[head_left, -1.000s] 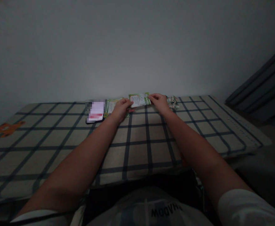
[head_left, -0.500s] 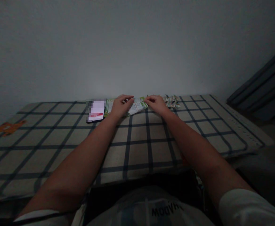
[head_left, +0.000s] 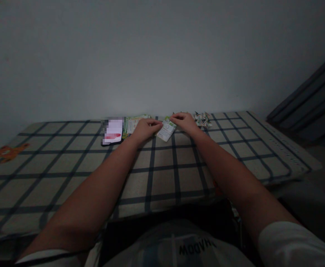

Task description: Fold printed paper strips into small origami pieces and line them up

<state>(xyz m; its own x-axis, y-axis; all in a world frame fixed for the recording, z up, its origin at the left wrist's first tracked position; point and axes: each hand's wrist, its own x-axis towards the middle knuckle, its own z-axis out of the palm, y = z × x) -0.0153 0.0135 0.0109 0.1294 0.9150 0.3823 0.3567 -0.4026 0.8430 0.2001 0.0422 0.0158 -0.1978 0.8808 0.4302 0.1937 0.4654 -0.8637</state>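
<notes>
A small flat packet (head_left: 166, 130), white with green print, is held slanted between my two hands near the back of the table. My left hand (head_left: 146, 129) pinches at its left edge with thumb and fingers. At its upper right corner my right hand (head_left: 183, 121) has the green end between thumb and fingertips. Left of my left hand lie several overlapping flat green-and-white printed pieces (head_left: 131, 125), partly covered by that hand. Crumpled printed wrappers (head_left: 203, 119) lie just to the right of my right hand.
A phone (head_left: 113, 131) with a lit screen, partly pixelated, lies left of the printed pieces. The table wears a checked cloth (head_left: 162, 178) and meets a plain wall (head_left: 162, 55). An orange shape (head_left: 9, 152) is at far left, a dark curtain (head_left: 312, 92) at right.
The packet has turned more upright, its lower end now pointing toward me. My left hand has shifted slightly right and nearer me, uncovering more printed pieces. My right hand has barely moved.
</notes>
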